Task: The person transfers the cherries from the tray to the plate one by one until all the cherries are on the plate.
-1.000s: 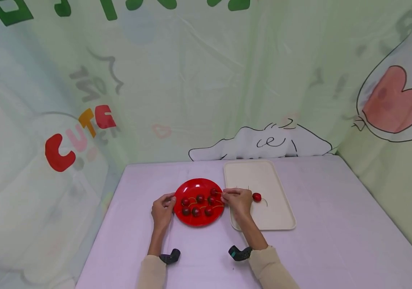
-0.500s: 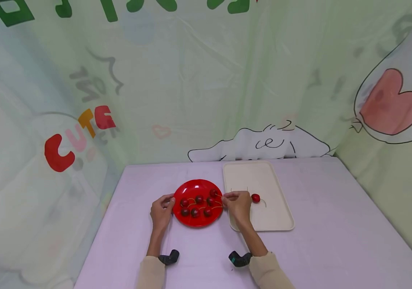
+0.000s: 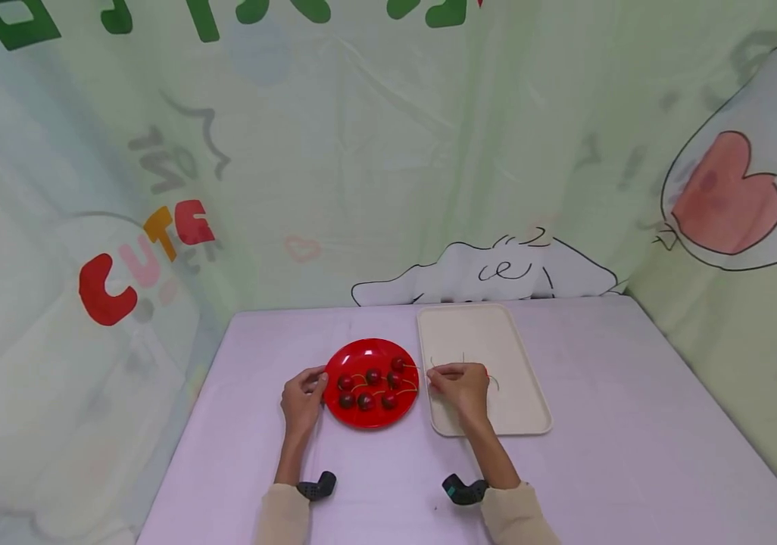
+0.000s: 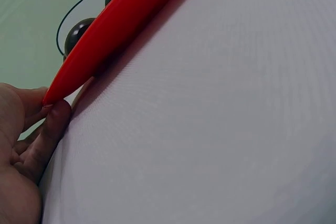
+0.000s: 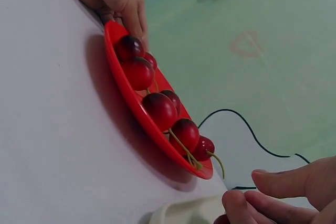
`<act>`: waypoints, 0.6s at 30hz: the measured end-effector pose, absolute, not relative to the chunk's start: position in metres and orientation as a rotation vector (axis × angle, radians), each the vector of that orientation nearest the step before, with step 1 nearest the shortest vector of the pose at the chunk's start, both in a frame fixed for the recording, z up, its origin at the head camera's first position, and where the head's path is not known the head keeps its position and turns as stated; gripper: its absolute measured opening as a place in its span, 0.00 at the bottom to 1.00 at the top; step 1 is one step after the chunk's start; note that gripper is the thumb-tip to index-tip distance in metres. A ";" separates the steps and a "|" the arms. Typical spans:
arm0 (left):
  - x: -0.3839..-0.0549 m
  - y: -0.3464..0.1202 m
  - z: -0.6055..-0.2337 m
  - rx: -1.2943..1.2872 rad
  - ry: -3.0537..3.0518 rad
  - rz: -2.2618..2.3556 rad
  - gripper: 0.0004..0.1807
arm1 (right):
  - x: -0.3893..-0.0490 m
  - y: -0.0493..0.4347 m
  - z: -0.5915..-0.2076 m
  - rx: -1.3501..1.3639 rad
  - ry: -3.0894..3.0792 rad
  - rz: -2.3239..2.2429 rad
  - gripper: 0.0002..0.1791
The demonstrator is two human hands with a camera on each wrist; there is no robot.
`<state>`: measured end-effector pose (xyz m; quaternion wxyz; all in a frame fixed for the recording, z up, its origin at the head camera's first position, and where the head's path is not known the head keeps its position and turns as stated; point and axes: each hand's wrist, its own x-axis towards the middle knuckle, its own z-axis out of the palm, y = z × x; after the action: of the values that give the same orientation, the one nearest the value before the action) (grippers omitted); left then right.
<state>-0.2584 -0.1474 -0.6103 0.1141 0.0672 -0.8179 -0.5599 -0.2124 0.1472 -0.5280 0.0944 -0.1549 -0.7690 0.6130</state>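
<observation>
A round red plate [image 3: 361, 350] holds several dark red cherries [image 3: 365, 401] with stems. At its left rim my left hand [image 3: 302, 405] pinches the edge between thumb and fingers; the left wrist view shows this hand [image 4: 23, 145] at the rim of the plate [image 4: 113, 35]. My right hand [image 3: 463, 390] is over the left part of a cream tray [image 3: 518, 409], apart from the plate. In the right wrist view the right hand [image 5: 294, 192] has a gap between thumb and forefinger, with nothing held. It mostly hides the cherries in the tray; some stems show.
A lilac cloth [image 3: 606, 424] covers the table. Behind it hangs a pale printed curtain [image 3: 388, 189], which also closes off both sides. The tray stands close to the plate's right side, near the table's back edge.
My right hand has left the stem of the upper right cherry at the plate's rim and moved right over the tray, covering its red cherry. The left hand has stayed on the rim.
</observation>
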 end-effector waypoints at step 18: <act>-0.255 -0.145 -0.606 0.197 -2.393 -1.640 0.13 | -0.205 0.222 -0.523 -0.696 -2.009 2.153 0.20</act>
<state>-0.2554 -0.1454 -0.6062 0.1167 0.0672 -0.8174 -0.5601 -0.2055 0.2222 -0.5235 0.0579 -0.2295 -0.6627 0.7105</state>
